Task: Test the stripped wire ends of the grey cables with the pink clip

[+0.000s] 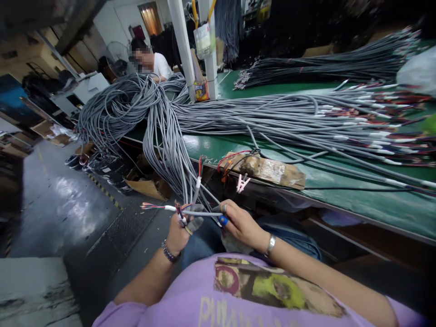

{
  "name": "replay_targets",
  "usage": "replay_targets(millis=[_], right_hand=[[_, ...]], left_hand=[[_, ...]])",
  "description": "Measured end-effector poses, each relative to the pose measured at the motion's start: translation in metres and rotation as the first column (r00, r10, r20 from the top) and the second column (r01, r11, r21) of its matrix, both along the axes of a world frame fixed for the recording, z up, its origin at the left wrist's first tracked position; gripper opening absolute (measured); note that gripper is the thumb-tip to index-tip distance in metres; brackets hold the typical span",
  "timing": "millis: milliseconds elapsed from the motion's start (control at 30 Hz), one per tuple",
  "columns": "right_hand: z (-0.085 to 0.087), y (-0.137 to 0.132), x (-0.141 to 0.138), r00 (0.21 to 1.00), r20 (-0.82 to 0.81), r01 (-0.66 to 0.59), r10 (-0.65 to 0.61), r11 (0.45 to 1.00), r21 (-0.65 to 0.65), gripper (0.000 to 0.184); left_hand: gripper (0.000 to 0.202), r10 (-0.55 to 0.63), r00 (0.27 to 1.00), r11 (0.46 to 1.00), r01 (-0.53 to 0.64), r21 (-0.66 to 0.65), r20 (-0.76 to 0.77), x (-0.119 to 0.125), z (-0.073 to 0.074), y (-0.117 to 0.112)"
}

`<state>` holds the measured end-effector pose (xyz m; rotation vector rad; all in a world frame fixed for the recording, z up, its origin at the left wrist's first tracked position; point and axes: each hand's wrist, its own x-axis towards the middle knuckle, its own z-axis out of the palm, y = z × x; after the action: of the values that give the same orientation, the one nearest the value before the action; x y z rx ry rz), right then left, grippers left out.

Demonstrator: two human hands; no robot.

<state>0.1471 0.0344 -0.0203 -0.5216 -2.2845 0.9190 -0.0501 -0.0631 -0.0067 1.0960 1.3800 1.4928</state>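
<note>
Left hand (pixel 182 229): clamped on a cable (pixel 209 214) close to its end, fingers and thumb together
Right hand (pixel 240 222): pinched on the same cable, its thumb bearing a blue wrap (pixel 223 220)
Cable in hand: spans the gap between the hands; its white sleeve (pixel 170 208) and bare wires (pixel 150 206) project leftward past the left hand
Other ends: a short end (pixel 181 219) at the left hand and an upright end (pixel 197 185) just beyond it, both sleeved; whether the upright end is gripped cannot be told
Ends done: judged by their look, those at the left hand are already stripped and sleeved, as are many of the bench cables (pixel 245 116), beyond the right hand and stretching to its right
Ends left: the cable in hand appears to be mid-handling; the hanging cables (pixel 166 136) beyond the left hand and the coil (pixel 116 104) farther off hide most of their ends, so the number remaining cannot be told
Near box (pixel 146 187): cardboard, on the floor beyond the left hand; contents unclear
Far box (pixel 42 127): well beyond and left of the left hand, with crumpled white material (pixel 63 135) in it
Pouch (pixel 203 41): clear, hung far beyond both hands; contents indistinct
Bag (pixel 418 70): whitish plastic, far to the right of the right hand; contents not discernible
</note>
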Motion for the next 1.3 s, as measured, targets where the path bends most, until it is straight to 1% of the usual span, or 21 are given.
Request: replay_targets(millis=[67,133,200,267,333,433,533,667,733,800,867,933,967,1000,1033,1067,1100,1133,1167,1233,1300], right_hand=[[-0.005,0.005,0.007,0.999,-0.002,0.048,-0.049,0.998,-0.03,0.016],[-0.012,0.009,0.012,0.998,-0.009,0.054,-0.055,0.997,-0.06,0.024],[-0.018,0.011,0.014,0.999,-0.043,0.021,-0.025,0.996,-0.086,0.033],[-0.021,0.012,0.015,0.999,-0.051,-0.024,0.019,0.994,-0.103,0.04],[-0.021,0.011,0.013,0.997,-0.012,-0.072,0.071,0.991,-0.113,0.043],[-0.017,0.011,0.008,0.985,0.068,-0.147,0.156,0.982,-0.117,0.044],[-0.017,0.011,0.006,0.972,0.102,-0.2,0.21,0.975,-0.099,0.042],[-0.022,0.015,0.006,0.964,0.161,-0.208,0.212,0.977,-0.046,0.04],[-0.022,0.017,0.008,0.954,0.213,-0.207,0.212,0.977,-0.045,0.037],[-0.019,0.019,0.012,0.941,0.252,-0.214,0.225,0.974,-0.072,0.028],[-0.013,0.02,0.018,0.941,0.243,-0.208,0.235,0.969,-0.132,0.019],[-0.005,0.019,0.027,0.967,0.172,-0.142,0.186,0.96,-0.241,0.015],[0.0,0.018,0.032,0.985,0.127,-0.072,0.118,0.945,-0.318,0.018],[0.005,0.016,0.036,0.996,0.077,-0.003,0.038,0.911,-0.412,0.022],[0.009,0.014,0.04,0.999,0.016,0.036,-0.033,0.85,-0.526,0.028],[0.013,0.012,0.042,0.994,-0.05,0.043,-0.097,0.767,-0.64,0.033],[0.016,0.01,0.043,0.983,-0.088,0.049,-0.159,0.696,-0.716,0.038],[0.019,0.009,0.044,0.972,-0.104,0.058,-0.211,0.646,-0.761,0.041],[0.022,0.008,0.043,0.961,-0.113,0.069,-0.254,0.611,-0.789,0.043],[0.025,0.008,0.04,0.946,-0.12,0.086,-0.302,0.59,-0.803,0.045],[0.027,0.01,0.038,0.954,-0.11,0.08,-0.278,0.592,-0.802,0.045]], left_hand=[[0.03,0.101,0.994,0.995,-0.101,-0.018,0.041,-0.017,0.005,-0.005],[0.032,0.182,0.955,0.981,-0.194,0.03,0.233,-0.03,0.014,-0.006],[0.033,0.139,0.908,0.98,-0.185,0.079,0.396,-0.036,0.023,-0.005],[0.033,0.079,0.899,0.987,-0.13,0.091,0.43,-0.033,0.029,0.0],[0.034,0.033,0.939,0.997,-0.056,0.056,0.343,-0.022,0.033,0.006],[0.041,-0.169,0.971,0.986,0.167,0.026,0.17,0.005,0.039,0.021],[0.044,-0.316,0.949,0.948,0.316,0.043,0.001,0.03,0.048,0.039],[0.042,-0.457,0.888,0.887,0.459,0.055,-0.048,0.047,0.056,0.057],[0.039,-0.455,0.889,0.888,0.457,0.049,-0.047,0.051,0.053,0.062],[0.037,-0.398,0.914,0.915,0.402,0.034,-0.08,0.055,0.048,0.065],[0.037,-0.34,0.931,0.939,0.343,0.006,-0.134,0.058,0.043,0.065],[0.039,-0.322,0.93,0.947,0.321,-0.034,-0.177,0.059,0.037,0.063],[0.039,-0.325,0.926,0.946,0.32,-0.058,-0.19,0.06,0.034,0.061],[0.04,-0.331,0.922,0.944,0.321,-0.083,-0.202,0.059,0.03,0.058],[0.039,-0.337,0.918,0.941,0.32,-0.11,-0.211,0.059,0.026,0.055],[0.039,-0.341,0.914,0.938,0.317,-0.137,-0.22,0.058,0.023,0.053],[0.037,-0.345,0.911,0.935,0.315,-0.162,-0.226,0.058,0.019,0.051],[0.036,-0.355,0.907,0.93,0.317,-0.184,-0.229,0.057,0.017,0.049],[0.035,-0.369,0.902,0.923,0.327,-0.203,-0.226,0.056,0.015,0.048],[0.034,-0.419,0.885,0.9,0.374,-0.226,-0.204,0.054,0.013,0.049],[0.036,-0.473,0.867,0.87,0.429,-0.243,-0.159,0.051,0.014,0.054]])
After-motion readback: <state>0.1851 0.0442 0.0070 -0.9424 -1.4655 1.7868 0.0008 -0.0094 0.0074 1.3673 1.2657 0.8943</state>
